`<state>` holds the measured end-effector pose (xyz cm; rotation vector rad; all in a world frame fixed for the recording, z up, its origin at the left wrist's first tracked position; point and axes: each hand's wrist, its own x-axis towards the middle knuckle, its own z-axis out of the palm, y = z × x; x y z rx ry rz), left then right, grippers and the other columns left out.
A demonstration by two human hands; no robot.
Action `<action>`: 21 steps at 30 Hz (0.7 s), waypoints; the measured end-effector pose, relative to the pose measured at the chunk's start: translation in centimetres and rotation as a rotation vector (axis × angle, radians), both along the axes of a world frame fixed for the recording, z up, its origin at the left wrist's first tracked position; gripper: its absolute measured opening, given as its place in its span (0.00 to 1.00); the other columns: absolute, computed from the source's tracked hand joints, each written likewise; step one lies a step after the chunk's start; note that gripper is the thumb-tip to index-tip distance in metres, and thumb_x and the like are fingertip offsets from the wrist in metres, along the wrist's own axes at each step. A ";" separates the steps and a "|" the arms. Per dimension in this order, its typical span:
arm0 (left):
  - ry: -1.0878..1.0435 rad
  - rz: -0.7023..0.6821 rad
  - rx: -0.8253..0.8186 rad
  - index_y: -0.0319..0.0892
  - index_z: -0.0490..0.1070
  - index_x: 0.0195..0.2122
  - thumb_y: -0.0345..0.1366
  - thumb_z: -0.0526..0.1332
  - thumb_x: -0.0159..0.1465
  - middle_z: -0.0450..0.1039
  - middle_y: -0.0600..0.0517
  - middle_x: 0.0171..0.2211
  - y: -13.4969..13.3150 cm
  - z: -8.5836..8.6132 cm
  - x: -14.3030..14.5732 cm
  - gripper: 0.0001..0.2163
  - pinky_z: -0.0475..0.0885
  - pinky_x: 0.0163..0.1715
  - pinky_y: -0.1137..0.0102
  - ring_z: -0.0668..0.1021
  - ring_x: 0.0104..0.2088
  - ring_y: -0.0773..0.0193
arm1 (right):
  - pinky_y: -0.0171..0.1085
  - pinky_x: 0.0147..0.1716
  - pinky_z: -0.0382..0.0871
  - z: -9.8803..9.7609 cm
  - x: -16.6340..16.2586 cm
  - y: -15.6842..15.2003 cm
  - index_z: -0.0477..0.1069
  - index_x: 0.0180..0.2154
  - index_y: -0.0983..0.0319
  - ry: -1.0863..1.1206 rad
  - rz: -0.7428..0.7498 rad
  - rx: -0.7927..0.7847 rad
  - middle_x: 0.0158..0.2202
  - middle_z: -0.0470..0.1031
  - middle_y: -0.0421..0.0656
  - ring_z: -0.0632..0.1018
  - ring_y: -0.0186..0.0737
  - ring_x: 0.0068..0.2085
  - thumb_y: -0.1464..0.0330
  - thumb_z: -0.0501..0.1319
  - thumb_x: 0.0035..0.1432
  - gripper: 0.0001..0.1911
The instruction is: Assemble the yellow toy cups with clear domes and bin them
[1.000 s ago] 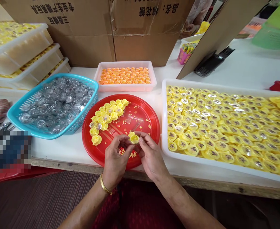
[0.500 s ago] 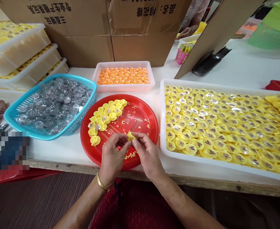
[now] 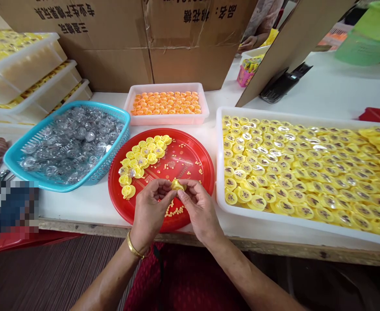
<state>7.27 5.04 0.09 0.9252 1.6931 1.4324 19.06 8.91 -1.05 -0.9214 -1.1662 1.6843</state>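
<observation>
Between the fingertips of both hands is a small yellow plastic cup-like piece (image 3: 177, 185), held above the front of a round red tray (image 3: 202, 151). My left hand (image 3: 152, 209), with a gold bracelet at the wrist, pinches its left side. My right hand (image 3: 201, 209) has thumb and fingers closed on its right side. The fingers partly cover the piece. Yellow round cups (image 3: 141, 160) are grouped along the tray's left side, a few with clear pieces on top. Small pale-yellow pellets (image 3: 177, 211) are scattered over the tray.
A blue basket (image 3: 112, 172) of clear plastic domes stands left, a white bin (image 3: 220, 172) of yellow pieces right. Behind are a white box (image 3: 167, 120) of orange cups and cardboard (image 3: 193, 65). Stacked bins (image 3: 63, 73) stand far left. Another person's hand (image 3: 248, 43) shows beyond the cardboard.
The yellow piece has turned slightly between my fingertips, showing more of its round side. Both hands stay in nearly the same place over the tray. The view has shifted slightly.
</observation>
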 end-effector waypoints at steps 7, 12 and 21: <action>-0.008 -0.055 -0.061 0.40 0.76 0.33 0.37 0.68 0.54 0.78 0.51 0.29 0.0 0.4 -0.4 0.07 0.73 0.30 0.72 0.78 0.28 0.66 | 0.36 0.46 0.71 -0.4 -0.2 -0.1 0.71 0.48 0.57 0.111 0.013 -0.109 0.43 0.75 0.41 0.75 0.39 0.44 0.64 0.67 0.56 0.17; -0.038 -0.061 -0.087 0.39 0.77 0.29 0.37 0.70 0.51 0.77 0.53 0.24 0.4 0.3 -0.3 0.08 0.70 0.25 0.75 0.75 0.24 0.68 | 0.36 0.43 0.71 -0.9 -0.1 0.2 0.73 0.43 0.60 0.081 0.001 -0.118 0.41 0.76 0.42 0.75 0.39 0.42 0.65 0.67 0.55 0.14; -0.080 -0.014 -0.066 0.41 0.72 0.39 0.41 0.69 0.52 0.73 0.54 0.30 -0.6 0.8 -0.8 0.16 0.72 0.27 0.76 0.75 0.29 0.68 | 0.40 0.45 0.72 0.6 0.3 -0.3 0.70 0.46 0.63 0.055 0.103 -0.094 0.43 0.75 0.44 0.77 0.41 0.43 0.63 0.64 0.56 0.17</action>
